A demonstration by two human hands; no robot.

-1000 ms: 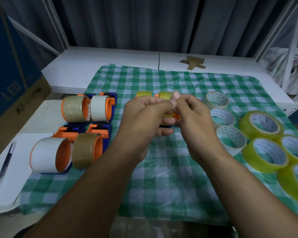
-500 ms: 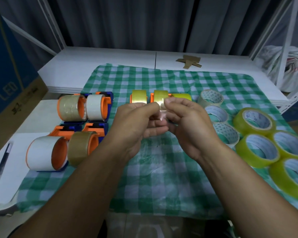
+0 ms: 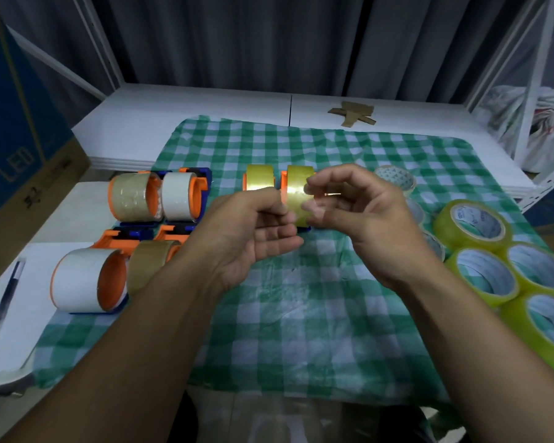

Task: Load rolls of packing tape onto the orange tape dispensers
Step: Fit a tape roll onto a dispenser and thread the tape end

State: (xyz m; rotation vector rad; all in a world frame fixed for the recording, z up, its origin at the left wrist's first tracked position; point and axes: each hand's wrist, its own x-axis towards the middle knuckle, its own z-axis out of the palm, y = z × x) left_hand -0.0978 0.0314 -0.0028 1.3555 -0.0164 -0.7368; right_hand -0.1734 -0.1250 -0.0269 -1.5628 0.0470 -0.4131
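Observation:
Two orange dispensers loaded with yellow tape stand side by side on the green checked cloth (image 3: 301, 314): the left one (image 3: 259, 178) and the right one (image 3: 298, 178). A strip of yellow tape (image 3: 296, 207) comes down off the right roll. My left hand (image 3: 253, 231) pinches the strip's left edge with thumb and forefinger. My right hand (image 3: 362, 215) pinches its right edge with its fingertips. Both hands hover just in front of that dispenser.
Several loaded orange-and-blue dispensers lie at the left (image 3: 131, 196) (image 3: 178, 196) (image 3: 77, 279) (image 3: 151, 263). Loose yellow rolls (image 3: 474, 223) (image 3: 483, 276) and a clear roll (image 3: 395, 179) lie at the right. A pen (image 3: 7, 295) lies far left. Cardboard scraps (image 3: 352, 113) lie at the back.
My hands were pressed together over the dispenser; they have now drawn slightly apart, with the tape strip showing between them. The right dispenser is now visible behind my fingers.

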